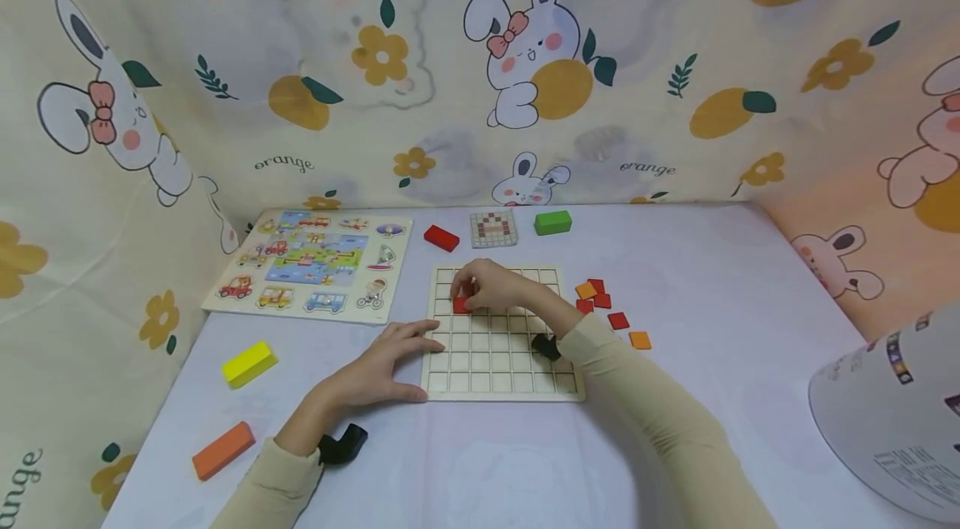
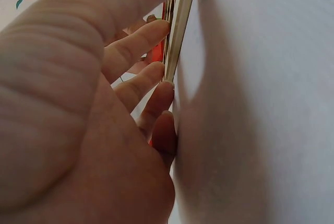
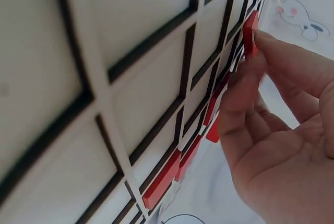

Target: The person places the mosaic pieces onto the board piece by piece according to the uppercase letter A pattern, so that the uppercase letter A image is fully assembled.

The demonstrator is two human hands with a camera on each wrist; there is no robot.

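Placing step, apparently: right hand (image 1: 491, 286) pinches red tile (image 3: 250, 33) between thumb and fingers at upper-left part of grid board (image 1: 480, 383); can't tell if seated. Next move likely calls for squaring tile to a cell, pressing flat, releasing. Right forearm reaches in across board's right side, fingers pointing down. Left hand (image 1: 384, 366) relaxed, fingers extended, fingertips and thumb at board's left edge, probably steadying. Loose tiles (image 1: 618, 320), red and orange, on surface right of board.
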